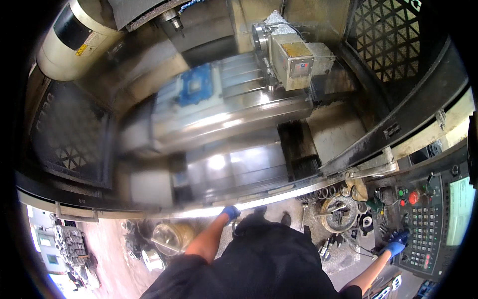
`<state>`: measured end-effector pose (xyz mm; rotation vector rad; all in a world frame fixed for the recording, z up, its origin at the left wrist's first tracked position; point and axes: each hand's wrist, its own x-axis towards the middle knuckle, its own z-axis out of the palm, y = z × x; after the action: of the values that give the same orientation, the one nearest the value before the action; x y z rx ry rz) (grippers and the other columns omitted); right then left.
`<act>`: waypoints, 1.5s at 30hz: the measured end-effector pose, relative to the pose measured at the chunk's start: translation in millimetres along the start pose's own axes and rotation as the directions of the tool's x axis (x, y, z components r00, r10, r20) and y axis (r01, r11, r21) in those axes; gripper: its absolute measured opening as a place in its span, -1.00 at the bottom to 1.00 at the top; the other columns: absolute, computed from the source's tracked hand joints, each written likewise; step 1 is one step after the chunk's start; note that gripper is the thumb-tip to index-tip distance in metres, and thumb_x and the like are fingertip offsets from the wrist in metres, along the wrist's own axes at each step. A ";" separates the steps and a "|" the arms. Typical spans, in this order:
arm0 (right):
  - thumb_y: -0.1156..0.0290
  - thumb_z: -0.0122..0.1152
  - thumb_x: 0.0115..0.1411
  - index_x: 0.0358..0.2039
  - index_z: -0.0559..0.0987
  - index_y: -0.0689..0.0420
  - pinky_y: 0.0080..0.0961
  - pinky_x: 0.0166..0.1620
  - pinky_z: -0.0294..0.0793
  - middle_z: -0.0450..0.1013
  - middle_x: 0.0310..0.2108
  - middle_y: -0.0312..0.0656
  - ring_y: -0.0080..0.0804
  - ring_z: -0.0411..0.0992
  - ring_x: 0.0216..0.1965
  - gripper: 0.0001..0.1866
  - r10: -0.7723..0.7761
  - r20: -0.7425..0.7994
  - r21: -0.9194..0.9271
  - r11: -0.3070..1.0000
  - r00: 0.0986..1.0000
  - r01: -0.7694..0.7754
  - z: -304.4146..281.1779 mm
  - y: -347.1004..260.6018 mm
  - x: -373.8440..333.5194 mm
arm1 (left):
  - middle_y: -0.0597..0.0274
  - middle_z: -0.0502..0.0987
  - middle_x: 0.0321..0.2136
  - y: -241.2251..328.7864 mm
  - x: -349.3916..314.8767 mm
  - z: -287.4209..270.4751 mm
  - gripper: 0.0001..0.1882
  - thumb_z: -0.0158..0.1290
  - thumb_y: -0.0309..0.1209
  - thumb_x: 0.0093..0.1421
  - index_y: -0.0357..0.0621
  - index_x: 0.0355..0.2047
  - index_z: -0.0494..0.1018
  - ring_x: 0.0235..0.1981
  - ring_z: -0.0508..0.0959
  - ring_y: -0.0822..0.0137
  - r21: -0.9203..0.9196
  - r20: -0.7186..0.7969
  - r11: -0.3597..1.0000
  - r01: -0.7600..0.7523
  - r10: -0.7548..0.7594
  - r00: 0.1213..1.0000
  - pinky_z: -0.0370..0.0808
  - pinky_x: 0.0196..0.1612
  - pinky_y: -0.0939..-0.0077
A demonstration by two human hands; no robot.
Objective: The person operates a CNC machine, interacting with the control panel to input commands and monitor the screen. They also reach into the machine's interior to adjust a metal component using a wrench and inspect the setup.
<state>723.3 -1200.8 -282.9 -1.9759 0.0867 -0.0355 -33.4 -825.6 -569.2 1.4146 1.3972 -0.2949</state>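
Note:
My left hand (231, 213), in a blue glove, rests at the front sill (259, 202) of a machine tool's work space. Its fingers are too small and partly hidden to read. At the right, my right hand (397, 245), also gloved in blue, reaches to the left edge of the control panel (423, 224), beside its rows of keys. Those fingers look dark and run together against the panel. Inside the machine, a blue square part with an open middle (195, 85) lies on the slotted metal table (239, 74), beyond both hands.
A rotary unit (291, 62) stands on the table's right end. The spindle with its tool (174, 22) hangs at the back. A red stop button (414, 198) sits high on the panel. Round containers (172, 238) and a bin of tools (338, 215) stand along the machine's front.

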 end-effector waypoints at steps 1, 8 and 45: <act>0.15 0.04 0.48 -0.03 0.62 0.21 -0.48 -0.43 0.44 0.55 -0.33 -0.27 -0.50 0.40 -0.48 -0.61 0.020 0.016 0.010 1.000 1.000 -0.020 -1.1 -0.2 1.2 | 0.08 0.68 -0.36 3.1 2.9 -1.4 -0.75 -0.04 -0.43 0.35 -0.21 -0.27 0.64 -0.35 0.66 0.20 0.096 0.034 0.991 -0.098 0.095 0.995 0.59 -0.26 0.28; 0.14 0.14 0.43 -0.02 0.64 0.15 -0.57 -0.48 0.33 0.53 -0.30 -0.36 -0.60 0.33 -0.51 -0.65 -0.007 -0.083 0.098 0.995 0.997 0.015 7.4 -12.3 -7.3 | 0.02 0.68 -0.34 9.2 8.0 -1.1 -0.82 0.06 -0.47 0.31 -0.28 -0.24 0.62 -0.33 0.67 0.18 -0.163 -0.020 0.980 -0.117 0.115 0.993 0.59 -0.28 0.29; 0.25 0.09 0.42 0.00 0.63 0.29 -0.33 -0.12 0.52 0.63 -0.08 -0.07 -0.26 0.55 -0.22 -0.63 -0.101 -0.083 -0.262 0.962 0.991 0.076 7.2 -49.2 -40.2 | 0.04 0.63 -0.52 -33.6 35.4 9.6 -0.69 0.19 -0.15 0.14 -0.18 -0.42 0.66 -0.52 0.51 0.27 -0.115 -0.077 0.989 -0.089 0.080 0.994 0.45 -0.36 0.22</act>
<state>685.9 -1171.7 -240.0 -2.2385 0.0674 -0.1863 -46.7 -822.0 -617.0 1.3937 1.3858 -0.1056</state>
